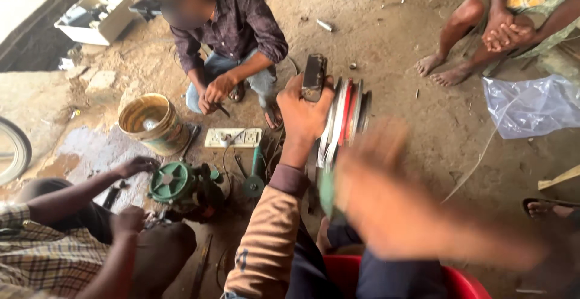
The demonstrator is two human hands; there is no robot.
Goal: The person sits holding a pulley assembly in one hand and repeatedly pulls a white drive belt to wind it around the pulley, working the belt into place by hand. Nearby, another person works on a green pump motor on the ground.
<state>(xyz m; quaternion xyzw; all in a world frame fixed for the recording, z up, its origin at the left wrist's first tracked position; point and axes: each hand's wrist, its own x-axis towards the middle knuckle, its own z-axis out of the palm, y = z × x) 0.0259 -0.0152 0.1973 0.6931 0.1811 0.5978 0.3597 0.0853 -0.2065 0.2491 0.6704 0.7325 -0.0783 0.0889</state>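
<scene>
Several of us crouch round a workshop floor, one part raised in our grip

Largest first: our left hand is closed round a dark handle, holding a stack of red and white discs up over the dirt floor; our right hand is a blur, grip unreadable. We judge the work mid-way, the green motor lying under a co-worker's hands. Smaller: clear plastic bag, yellow bucket, white socket strip
</scene>
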